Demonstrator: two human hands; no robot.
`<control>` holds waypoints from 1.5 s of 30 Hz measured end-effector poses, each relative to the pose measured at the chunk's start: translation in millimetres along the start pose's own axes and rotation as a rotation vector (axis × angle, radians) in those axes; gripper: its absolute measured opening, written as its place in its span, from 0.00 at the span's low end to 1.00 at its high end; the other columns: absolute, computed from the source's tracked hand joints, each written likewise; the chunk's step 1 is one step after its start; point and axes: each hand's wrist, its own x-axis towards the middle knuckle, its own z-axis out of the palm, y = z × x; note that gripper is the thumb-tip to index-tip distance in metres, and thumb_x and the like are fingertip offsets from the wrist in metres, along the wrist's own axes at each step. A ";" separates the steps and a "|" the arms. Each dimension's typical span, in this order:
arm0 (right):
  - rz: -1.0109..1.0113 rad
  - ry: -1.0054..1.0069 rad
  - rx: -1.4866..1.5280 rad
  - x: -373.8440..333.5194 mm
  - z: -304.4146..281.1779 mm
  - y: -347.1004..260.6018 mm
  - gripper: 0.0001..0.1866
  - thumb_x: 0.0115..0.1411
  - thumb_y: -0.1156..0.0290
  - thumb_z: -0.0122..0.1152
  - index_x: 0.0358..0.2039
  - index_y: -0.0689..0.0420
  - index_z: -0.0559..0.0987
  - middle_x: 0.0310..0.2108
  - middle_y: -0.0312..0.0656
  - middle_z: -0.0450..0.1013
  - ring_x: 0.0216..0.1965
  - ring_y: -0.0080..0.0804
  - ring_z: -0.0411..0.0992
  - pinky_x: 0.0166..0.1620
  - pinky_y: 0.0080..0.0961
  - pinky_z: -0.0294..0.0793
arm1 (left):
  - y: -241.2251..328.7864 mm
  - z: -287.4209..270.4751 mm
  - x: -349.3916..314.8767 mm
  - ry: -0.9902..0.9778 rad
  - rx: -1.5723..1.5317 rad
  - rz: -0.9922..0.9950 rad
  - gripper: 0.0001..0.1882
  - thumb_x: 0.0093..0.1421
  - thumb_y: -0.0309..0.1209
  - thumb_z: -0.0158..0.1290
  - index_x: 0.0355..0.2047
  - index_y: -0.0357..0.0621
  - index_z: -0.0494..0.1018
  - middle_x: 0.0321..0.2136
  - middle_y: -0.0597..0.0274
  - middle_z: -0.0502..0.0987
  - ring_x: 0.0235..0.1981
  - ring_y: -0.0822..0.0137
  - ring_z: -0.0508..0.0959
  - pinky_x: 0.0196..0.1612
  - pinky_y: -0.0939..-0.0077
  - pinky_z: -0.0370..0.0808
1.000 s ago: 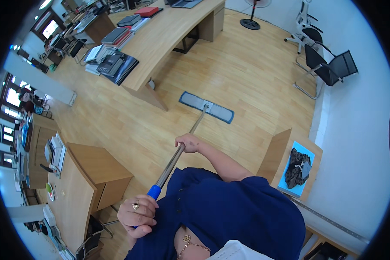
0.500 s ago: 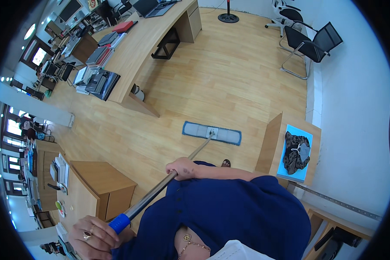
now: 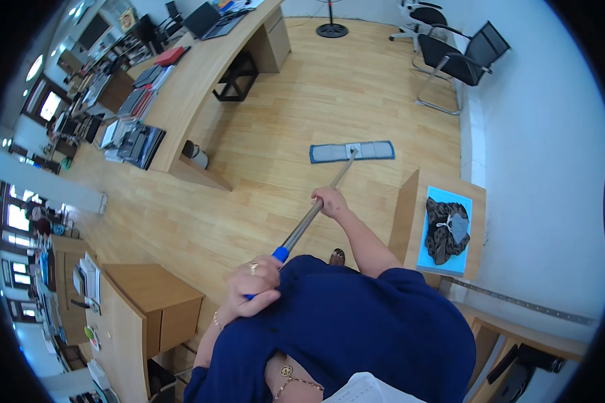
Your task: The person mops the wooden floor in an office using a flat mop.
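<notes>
One blue plastic grip: wrapped by the curled fingers of the left hand.
Silvery metal pole: circled farther along by the fingers of the right hand.
Flat, blue-edged grey mop head: on the pale wood floor, beyond both hands' fingers.

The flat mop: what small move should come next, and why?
I'd perhaps draw the mop head gently closer: it lies flat on the floor, out ahead of the foot, and the left hand and right hand both grip its handle.
</notes>
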 end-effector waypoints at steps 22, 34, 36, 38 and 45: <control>0.092 0.434 0.146 -116.1 3.0 -152.9 0.17 0.45 0.61 0.66 0.12 0.53 0.69 0.16 0.39 0.69 0.24 0.42 0.69 0.29 0.37 0.64 | 124.2 -29.5 9.5 -0.766 -0.189 0.237 0.16 0.54 0.33 0.54 0.12 0.45 0.68 0.12 0.64 0.68 0.15 0.67 0.70 0.26 0.72 0.69; -0.058 0.081 0.281 -130.8 27.2 -258.6 0.10 0.43 0.63 0.63 0.17 0.51 0.71 0.16 0.37 0.68 0.22 0.43 0.68 0.26 0.36 0.64 | 175.3 -113.6 -0.3 -1.473 -0.576 0.456 0.17 0.59 0.35 0.51 0.15 0.42 0.67 0.12 0.66 0.64 0.14 0.68 0.68 0.22 0.75 0.67; 0.039 -0.177 0.523 -122.0 24.7 -263.2 0.09 0.44 0.62 0.62 0.19 0.50 0.72 0.16 0.38 0.68 0.23 0.44 0.69 0.26 0.35 0.65 | 173.8 -123.8 -4.1 -1.525 -0.623 0.467 0.16 0.59 0.35 0.51 0.16 0.43 0.67 0.12 0.67 0.63 0.14 0.68 0.68 0.23 0.74 0.67; 0.008 -0.159 0.427 -117.6 39.7 -255.1 0.08 0.44 0.63 0.61 0.21 0.49 0.73 0.17 0.38 0.69 0.23 0.44 0.69 0.25 0.35 0.65 | 174.7 -128.7 -5.2 -1.469 -0.613 0.433 0.16 0.61 0.35 0.49 0.17 0.43 0.66 0.12 0.68 0.61 0.14 0.68 0.67 0.22 0.74 0.65; 0.090 0.049 0.266 -113.8 43.1 -233.2 0.04 0.45 0.67 0.57 0.24 0.48 0.73 0.18 0.40 0.69 0.23 0.46 0.69 0.26 0.36 0.66 | 155.0 -141.0 18.7 -1.343 -0.637 0.352 0.17 0.59 0.35 0.52 0.16 0.41 0.67 0.11 0.65 0.62 0.13 0.66 0.67 0.21 0.75 0.65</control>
